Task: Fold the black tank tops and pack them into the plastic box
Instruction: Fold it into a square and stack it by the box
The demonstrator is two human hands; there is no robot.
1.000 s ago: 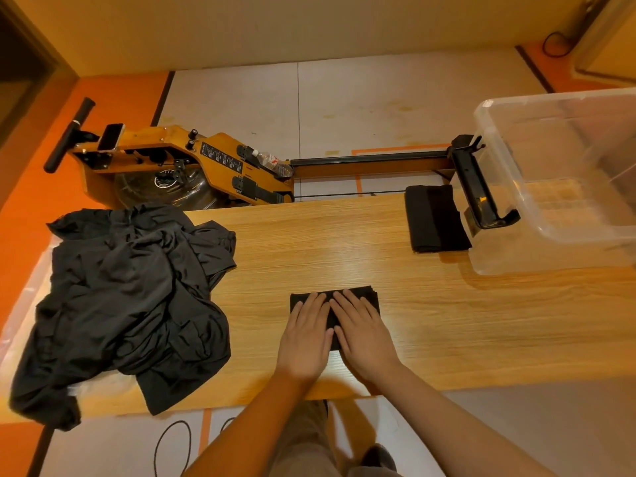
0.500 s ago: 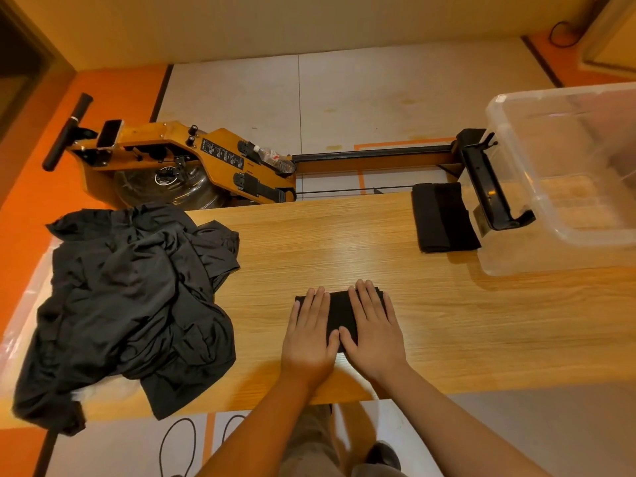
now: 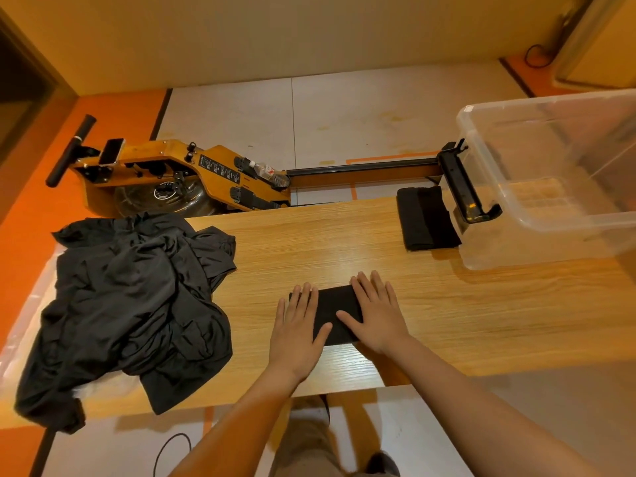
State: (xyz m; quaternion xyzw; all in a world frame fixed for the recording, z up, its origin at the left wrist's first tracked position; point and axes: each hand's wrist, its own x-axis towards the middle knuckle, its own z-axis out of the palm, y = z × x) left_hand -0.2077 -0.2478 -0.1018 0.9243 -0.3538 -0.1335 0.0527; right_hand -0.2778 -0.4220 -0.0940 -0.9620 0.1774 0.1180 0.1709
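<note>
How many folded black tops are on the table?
2. One folded black top lies under both flat hands at the near edge; another folded black top sits beside the clear plastic box. The crumpled black pile may hide more.

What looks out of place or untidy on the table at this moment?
Only the unfolded pile of black tank tops looks untidy: it hangs over the table near edge. The folded top lies neatly beside the plastic box.

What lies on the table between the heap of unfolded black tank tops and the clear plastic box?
In the head view, the folded top under both hands, the folded stack touching the plastic box, and bare wooden table.
</note>
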